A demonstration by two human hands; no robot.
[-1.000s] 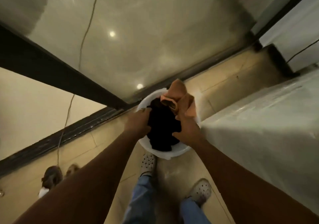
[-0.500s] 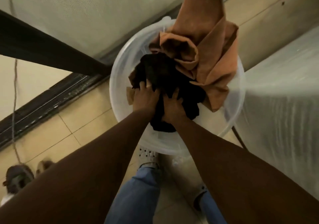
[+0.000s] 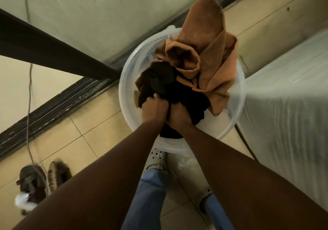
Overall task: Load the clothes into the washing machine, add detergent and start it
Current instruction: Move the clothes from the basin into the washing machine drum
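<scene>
A translucent white plastic bucket (image 3: 126, 80) stands on the tiled floor in front of my feet. It holds a black garment (image 3: 184, 96) and an orange-brown cloth (image 3: 207, 52) that rises over the far rim. My left hand (image 3: 154, 107) and my right hand (image 3: 179, 117) are side by side inside the bucket, both closed on the near part of the black garment. The washing machine (image 3: 287, 105) shows as a white body wrapped in plastic at the right, right beside the bucket.
A dark-framed glass sliding door (image 3: 53, 56) and its floor track (image 3: 49, 109) run along the left. A thin cable (image 3: 29, 95) hangs down there. Brown shoes (image 3: 42, 178) lie on the tiles at lower left. My feet in pale clogs (image 3: 157, 158) stand just behind the bucket.
The view has dropped close to the bucket. My hands have left the bucket's sides, come together inside it, and closed on the black garment.
</scene>
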